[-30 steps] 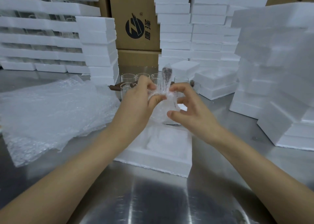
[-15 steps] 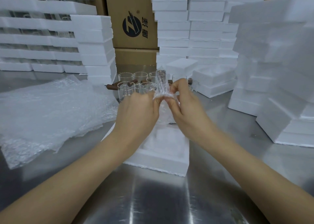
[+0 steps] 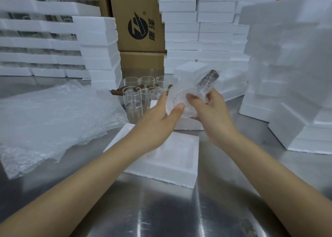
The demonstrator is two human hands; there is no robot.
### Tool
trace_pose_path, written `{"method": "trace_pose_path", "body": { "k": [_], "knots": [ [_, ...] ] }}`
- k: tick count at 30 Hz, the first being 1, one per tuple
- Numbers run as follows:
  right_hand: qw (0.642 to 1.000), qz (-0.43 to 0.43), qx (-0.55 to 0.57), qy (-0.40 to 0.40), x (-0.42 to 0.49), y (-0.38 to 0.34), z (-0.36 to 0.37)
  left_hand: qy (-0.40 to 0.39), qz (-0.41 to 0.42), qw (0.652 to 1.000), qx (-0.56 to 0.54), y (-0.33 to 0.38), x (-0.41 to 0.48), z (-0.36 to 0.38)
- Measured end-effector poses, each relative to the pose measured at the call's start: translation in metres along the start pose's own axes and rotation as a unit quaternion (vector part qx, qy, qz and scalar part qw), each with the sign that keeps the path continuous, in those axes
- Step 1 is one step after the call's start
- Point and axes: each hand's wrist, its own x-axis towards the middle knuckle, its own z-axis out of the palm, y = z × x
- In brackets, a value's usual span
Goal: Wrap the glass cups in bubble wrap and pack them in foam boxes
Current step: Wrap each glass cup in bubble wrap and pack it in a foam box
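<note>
My one wide-angle camera rode on my head, facing forward and down across my forearms to the steel table (image 3: pixel 224 191), near enough that my left hand (image 3: pixel 158 118) and right hand (image 3: pixel 212 114), gripping the bubble-wrapped glass cup (image 3: pixel 179 97), sat mid-frame before the foam box stacks (image 3: pixel 197 30) and cardboard carton (image 3: pixel 140 6).

cardboard box (image 3: pixel 136 17) | round dark logo, stylised H, ® mark | two Chinese characters, unreadable

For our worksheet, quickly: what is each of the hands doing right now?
Left hand: grips the wrapped cup.
Right hand: grips the same wrapped cup.
</note>
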Motion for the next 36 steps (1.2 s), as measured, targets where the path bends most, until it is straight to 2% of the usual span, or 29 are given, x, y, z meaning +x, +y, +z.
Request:
{"method": "trace_pose_path", "body": {
  "k": [3, 5, 7, 12, 14, 16, 18, 21, 23, 26, 29, 32, 34, 36],
  "knots": [
    [0.995, 0.034, 0.047, -0.079, -0.003, 0.000, 0.003, 0.005, -0.008, 0.992, -0.124, 0.001, 0.001, -0.003],
    [0.984, 0.031, 0.065, -0.165, -0.005, 0.000, 0.000, 0.047, -0.009, 0.989, -0.141, 0.001, 0.004, -0.010],
    [0.976, 0.008, 0.042, -0.216, -0.008, -0.002, -0.001, 0.087, -0.004, 0.989, -0.122, -0.002, 0.006, -0.019],
    [0.984, 0.015, 0.011, -0.174, -0.010, 0.002, 0.002, 0.193, 0.033, 0.980, -0.024, -0.004, 0.006, -0.028],
    [0.982, 0.010, 0.022, -0.188, -0.008, 0.004, 0.001, 0.194, 0.050, 0.980, 0.021, -0.003, 0.006, -0.027],
    [0.975, 0.036, 0.115, -0.185, -0.005, 0.004, -0.001, 0.155, 0.038, 0.986, -0.040, -0.003, 0.007, -0.028],
    [0.958, 0.072, 0.216, -0.175, -0.001, 0.004, -0.004, 0.078, 0.004, 0.981, -0.179, -0.001, 0.007, -0.028],
    [0.933, 0.097, 0.287, -0.195, 0.001, 0.005, -0.007, -0.003, -0.014, 0.974, -0.225, -0.002, 0.008, -0.026],
    [0.930, 0.095, 0.279, -0.219, 0.000, 0.006, -0.007, -0.002, -0.021, 0.969, -0.245, -0.002, 0.007, -0.023],
    [0.941, 0.087, 0.225, -0.235, -0.003, 0.004, -0.005, 0.058, -0.024, 0.968, -0.245, -0.001, 0.007, -0.023],
    [0.958, 0.049, 0.121, -0.257, -0.011, 0.005, 0.002, 0.147, 0.007, 0.980, -0.130, -0.006, 0.006, -0.025],
    [0.976, 0.013, 0.042, -0.212, -0.017, 0.006, 0.013, 0.202, 0.065, 0.977, -0.014, -0.009, 0.003, -0.020],
    [0.980, 0.033, 0.092, -0.176, -0.014, 0.006, 0.012, 0.181, 0.071, 0.980, -0.045, -0.008, 0.003, -0.016],
    [0.969, 0.073, 0.178, -0.158, -0.008, 0.004, 0.006, 0.146, 0.011, 0.981, -0.128, -0.006, 0.006, -0.018]
  ]
}}
